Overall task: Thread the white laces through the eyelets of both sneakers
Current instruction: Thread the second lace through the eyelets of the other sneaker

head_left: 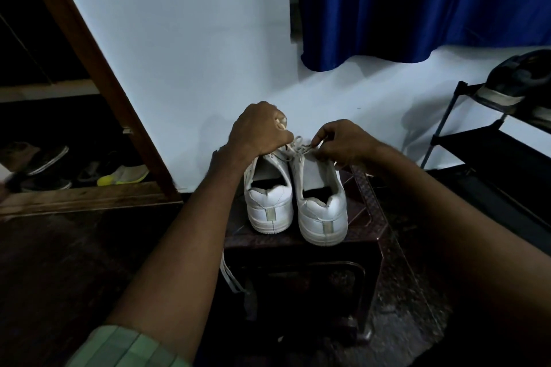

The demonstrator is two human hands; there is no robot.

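Observation:
Two white sneakers stand side by side on a dark stool, heels towards me: the left sneaker and the right sneaker. My left hand is curled over the front of the left sneaker and grips a white lace end. My right hand pinches the white lace above the right sneaker's eyelets. The toes and most eyelets are hidden behind my hands. A loose white lace hangs down the stool's left side.
A white wall rises just behind the stool. A wooden-framed opening at the left holds several shoes. A blue curtain hangs at the upper right. A black shoe rack with a dark shoe stands at the right. The floor is dark.

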